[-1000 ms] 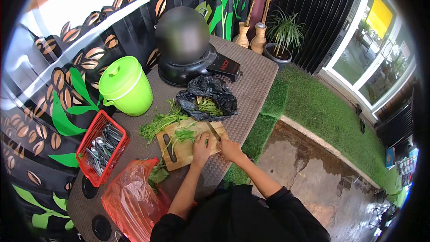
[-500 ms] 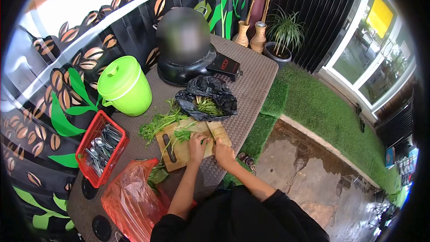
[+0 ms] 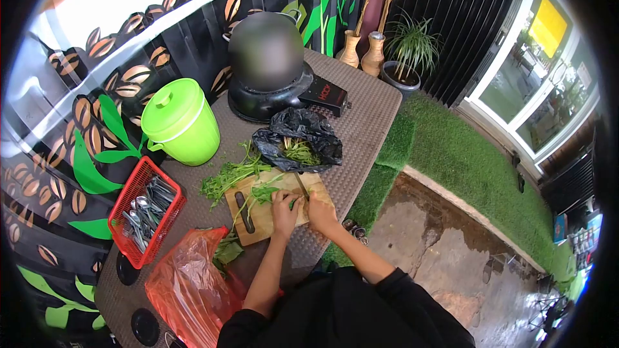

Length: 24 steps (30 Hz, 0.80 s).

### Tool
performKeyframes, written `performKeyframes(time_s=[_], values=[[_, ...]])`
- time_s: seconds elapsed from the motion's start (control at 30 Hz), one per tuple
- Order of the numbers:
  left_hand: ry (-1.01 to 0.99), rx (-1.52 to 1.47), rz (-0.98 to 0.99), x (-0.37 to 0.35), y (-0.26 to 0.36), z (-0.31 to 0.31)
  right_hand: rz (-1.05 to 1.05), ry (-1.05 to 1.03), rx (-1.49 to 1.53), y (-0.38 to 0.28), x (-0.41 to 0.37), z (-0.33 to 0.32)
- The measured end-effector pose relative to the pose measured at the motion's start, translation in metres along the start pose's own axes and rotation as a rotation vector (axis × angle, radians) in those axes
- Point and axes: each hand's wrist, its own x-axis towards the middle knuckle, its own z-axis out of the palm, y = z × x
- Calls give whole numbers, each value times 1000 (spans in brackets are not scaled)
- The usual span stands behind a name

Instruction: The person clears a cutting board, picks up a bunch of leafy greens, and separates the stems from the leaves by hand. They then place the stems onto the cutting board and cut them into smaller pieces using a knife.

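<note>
A wooden cutting board (image 3: pixel 260 232) with a dark handle slot lies on the brown table. My left hand (image 3: pixel 284 211) is closed over leafy green stems (image 3: pixel 263 192), pressing them onto the board. To its right, my right hand (image 3: pixel 320 212) grips a knife (image 3: pixel 301 183), its blade pointing away from me over the board. The handle is mostly hidden by my fingers. More loose greens (image 3: pixel 233 177) are heaped at the board's far left edge. Just beyond the board, a black plastic bag (image 3: pixel 309 130) stands open with cut greens and stems inside.
A red basket of cutlery (image 3: pixel 138 252) and a lime-green lidded bucket (image 3: pixel 186 130) stand to the left. An orange plastic bag (image 3: pixel 188 287) lies near my left arm. A black stove (image 3: pixel 258 104) is at the back, a blurred patch above it. The table edge runs on the right.
My right hand has shifted slightly away from me with the knife. My left hand stays on the greens, its fingers a little more bunched. The surrounding things have not moved.
</note>
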Motion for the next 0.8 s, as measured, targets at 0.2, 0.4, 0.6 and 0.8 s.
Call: performKeyframes(time_s=[0.2, 0.4, 0.6, 0.8], values=[[-11, -65, -7, 3, -3, 2, -27, 44, -72, -3, -18, 8], [-37, -30, -9, 2, 2, -1, -53, 61, -48, -1, 3, 9], [-14, -42, -14, 2, -1, -1, -3, 162, 2, -9, -14, 18], [4, -95, -60, -3, -8, 3, -36, 36, 1, -4, 4, 7]])
